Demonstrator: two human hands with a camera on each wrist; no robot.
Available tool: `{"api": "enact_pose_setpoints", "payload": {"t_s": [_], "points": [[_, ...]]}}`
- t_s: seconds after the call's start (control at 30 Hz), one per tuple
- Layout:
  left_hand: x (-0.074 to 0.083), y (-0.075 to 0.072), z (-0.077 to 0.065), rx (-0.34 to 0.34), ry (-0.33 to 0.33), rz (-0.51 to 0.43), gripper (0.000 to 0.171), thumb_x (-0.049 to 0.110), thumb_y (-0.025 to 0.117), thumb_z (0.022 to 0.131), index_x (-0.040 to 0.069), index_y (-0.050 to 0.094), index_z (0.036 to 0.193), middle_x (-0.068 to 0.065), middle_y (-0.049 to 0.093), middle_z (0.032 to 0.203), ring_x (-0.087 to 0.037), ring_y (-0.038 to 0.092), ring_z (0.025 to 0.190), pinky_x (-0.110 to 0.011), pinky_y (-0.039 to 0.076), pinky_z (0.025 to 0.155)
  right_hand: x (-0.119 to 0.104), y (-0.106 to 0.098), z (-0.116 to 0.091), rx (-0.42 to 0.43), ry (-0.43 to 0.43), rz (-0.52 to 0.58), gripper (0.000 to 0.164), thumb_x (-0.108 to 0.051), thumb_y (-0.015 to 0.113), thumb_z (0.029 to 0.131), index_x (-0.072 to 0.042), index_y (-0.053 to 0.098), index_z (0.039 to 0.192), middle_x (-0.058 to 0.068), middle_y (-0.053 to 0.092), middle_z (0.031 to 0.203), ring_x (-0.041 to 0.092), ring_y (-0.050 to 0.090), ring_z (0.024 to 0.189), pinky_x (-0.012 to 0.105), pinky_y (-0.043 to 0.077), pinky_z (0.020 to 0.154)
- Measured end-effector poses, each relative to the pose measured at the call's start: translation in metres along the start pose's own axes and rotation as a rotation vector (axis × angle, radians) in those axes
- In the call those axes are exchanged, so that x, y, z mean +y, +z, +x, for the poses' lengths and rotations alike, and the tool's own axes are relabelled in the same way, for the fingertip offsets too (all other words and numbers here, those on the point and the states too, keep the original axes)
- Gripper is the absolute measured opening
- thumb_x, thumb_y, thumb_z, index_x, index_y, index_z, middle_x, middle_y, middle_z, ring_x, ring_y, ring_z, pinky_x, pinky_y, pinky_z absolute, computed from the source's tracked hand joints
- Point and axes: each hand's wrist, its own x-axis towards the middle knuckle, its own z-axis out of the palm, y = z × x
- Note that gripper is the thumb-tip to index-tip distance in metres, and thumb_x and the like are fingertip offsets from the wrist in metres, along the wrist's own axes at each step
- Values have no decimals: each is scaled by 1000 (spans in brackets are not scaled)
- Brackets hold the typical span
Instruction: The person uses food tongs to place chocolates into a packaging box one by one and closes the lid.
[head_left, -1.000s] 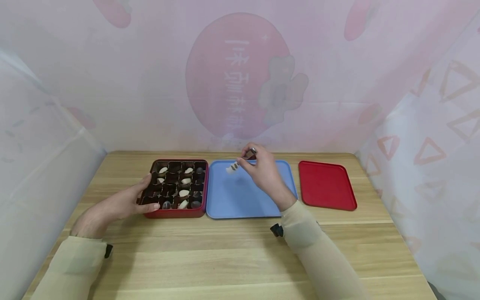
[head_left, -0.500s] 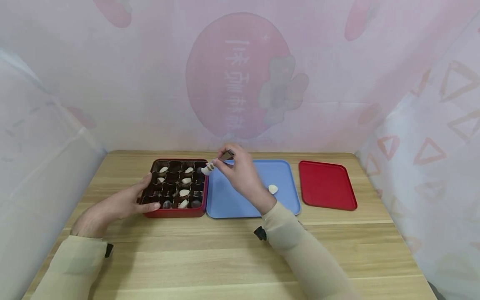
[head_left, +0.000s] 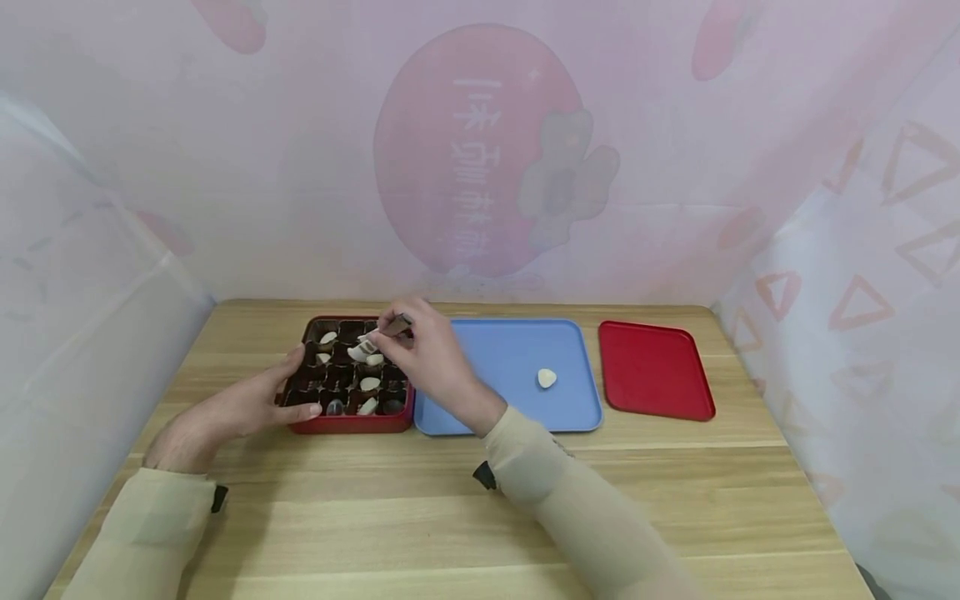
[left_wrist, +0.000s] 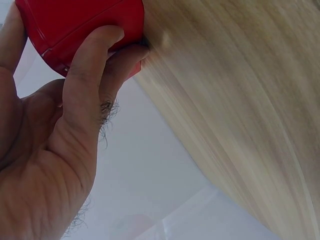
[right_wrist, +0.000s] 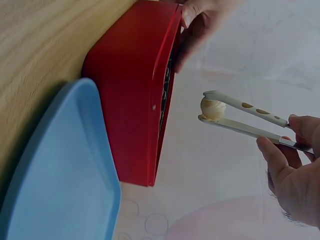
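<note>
My left hand [head_left: 240, 408] holds the left side of a red box [head_left: 352, 426], its thumb on the front-left corner; the left wrist view shows fingers against the box's red wall [left_wrist: 85, 17]. Dark dividers split the box into compartments, some with white or dark chocolates. My right hand [head_left: 435, 354] grips pale tongs [right_wrist: 252, 111] with brown spots. Their tips pinch a white ridged chocolate [right_wrist: 213, 109], clear of the box in the right wrist view. In the head view, the tongs reach over the compartments, and the hand hides the box's back right part.
A blue tray [head_left: 487, 333] stands against the box's right side, with one white chocolate [head_left: 547, 378] lying on it. Further right is a red lid-like tray [head_left: 655, 371]. The wooden table [head_left: 390, 517] meets printed fabric walls at its back and sides.
My right hand has carried the tongs and chocolate left, from above the blue tray to over the box. The chocolate on the tray has come into view. My left hand has stayed put.
</note>
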Motion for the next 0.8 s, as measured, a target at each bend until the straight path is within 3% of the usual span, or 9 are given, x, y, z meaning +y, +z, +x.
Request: {"api": "enact_pose_setpoints", "payload": {"t_s": [0.27, 0.53, 0.8], "points": [[0, -1, 1, 0, 4, -22, 122, 61, 73, 92, 10, -7, 170, -28, -2, 175, -64, 11, 155, -81, 16, 121, -7, 24, 7, -49, -38, 40, 11, -22, 71, 102, -15, 63, 106, 1, 63, 117, 3, 68, 105, 6, 57, 87], [-1, -1, 2, 10, 27, 10, 121, 60, 72, 93, 6, -5, 170, -31, 2, 174, -65, 17, 153, -81, 23, 119, -6, 48, 11, -87, -24, 70, 12, -27, 69, 103, -18, 63, 107, -2, 62, 119, -5, 65, 101, 6, 57, 86], [2, -1, 1, 3, 24, 6, 118, 58, 73, 94, 8, -3, 170, -34, 6, 173, -65, 19, 154, -83, 26, 117, 0, 67, 17, -96, -8, -19, 14, -33, 69, 102, -22, 62, 105, -6, 63, 116, -1, 66, 103, 6, 54, 85]]}}
